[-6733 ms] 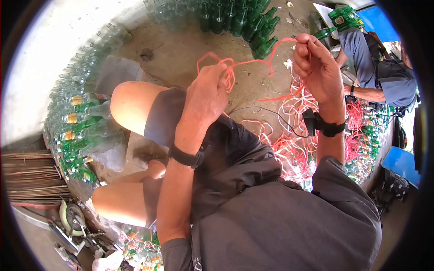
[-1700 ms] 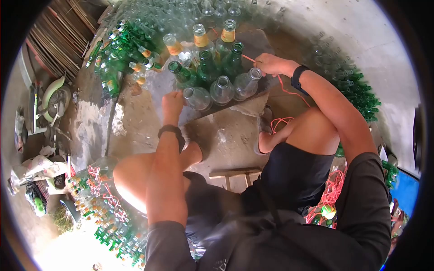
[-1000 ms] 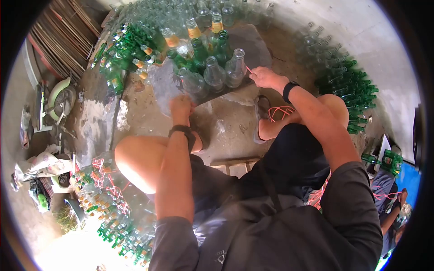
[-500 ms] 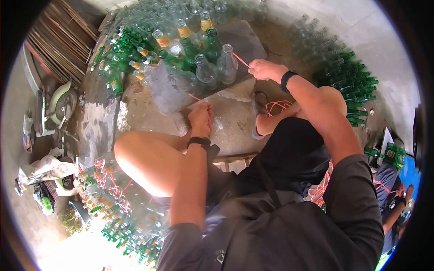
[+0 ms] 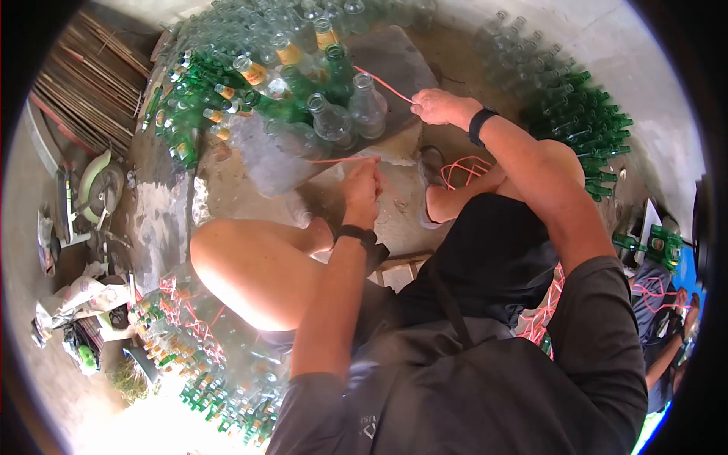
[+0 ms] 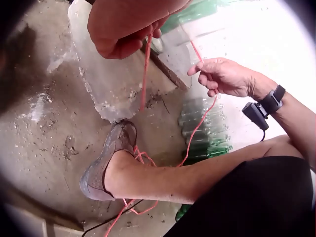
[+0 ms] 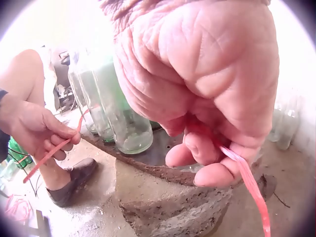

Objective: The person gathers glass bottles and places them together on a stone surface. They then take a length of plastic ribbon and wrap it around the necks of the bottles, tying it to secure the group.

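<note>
A cluster of glass bottles stands on a grey stone slab [image 5: 265, 163], with clear bottles [image 5: 368, 106] in front and green bottles [image 5: 337, 68] behind. Around them runs a red plastic string [image 5: 383, 83]. My right hand [image 5: 444, 106], right of the bottles, holds one side of it with curled fingers, as the right wrist view shows. In front of the slab my left hand [image 5: 364, 186] pinches the other end of the string [image 7: 49, 158] between thumb and finger. A loose tail hangs from each hand. The string's course behind the bottles is hidden.
Rows of upright bottles [image 5: 576, 114] line the right wall, and green bottles [image 5: 201, 91] crowd the left. Loose red string [image 5: 466, 171] lies by my right foot. Another person's arms [image 5: 675, 334] show at the right edge, near a green bottle bundle [image 5: 665, 246].
Earlier, both hands handled tangled string away from the slab. Since then, my left hand has moved from the bottles' left side rightward and toward me, drawing out string. My right hand stays right of them.
</note>
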Tool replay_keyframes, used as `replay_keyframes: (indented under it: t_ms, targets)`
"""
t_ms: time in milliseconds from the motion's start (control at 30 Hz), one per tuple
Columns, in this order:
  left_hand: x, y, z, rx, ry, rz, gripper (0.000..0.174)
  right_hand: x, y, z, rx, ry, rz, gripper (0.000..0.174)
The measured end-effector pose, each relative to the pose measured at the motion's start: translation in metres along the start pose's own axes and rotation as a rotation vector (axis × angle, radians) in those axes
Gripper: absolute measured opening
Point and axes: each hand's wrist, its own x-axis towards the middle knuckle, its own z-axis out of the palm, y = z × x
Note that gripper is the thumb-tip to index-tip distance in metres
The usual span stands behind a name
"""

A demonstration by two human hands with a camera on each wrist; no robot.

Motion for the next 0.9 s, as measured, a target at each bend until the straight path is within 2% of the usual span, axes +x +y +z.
replay_keyframes:
  t_ms: [67,367,433,467,567,733,900]
  targets:
    - [-0.004,0.001,0.014,-0.039,0.014,-0.019,0.015,-0.003,0.000,0.002,0.023,0.028,0.036,0.036]
    - [0.001,-0.006,0.056,-0.139,0.007,0.032,0.019,-0.023,-0.005,0.013,0.079,-0.067,0.086,0.041]
    - [0.002,-0.008,0.064,-0.139,-0.022,0.020,0.022,-0.034,-0.008,0.015,0.016,0.048,-0.046,0.042]
    - [0.002,-0.010,0.067,-0.138,-0.050,0.012,0.024,-0.040,-0.010,0.015,0.016,0.045,-0.045,0.042]
    - [0.004,-0.015,0.077,-0.154,-0.044,0.028,0.029,-0.055,-0.018,0.019,0.035,0.019,-0.037,0.044]
    - [0.010,-0.019,0.090,-0.197,-0.063,0.030,0.027,-0.064,-0.022,0.048,0.094,-0.057,0.026,0.041]
    - [0.020,-0.018,0.098,-0.244,-0.099,0.044,0.025,-0.064,-0.019,0.054,0.111,-0.111,0.056,0.040]
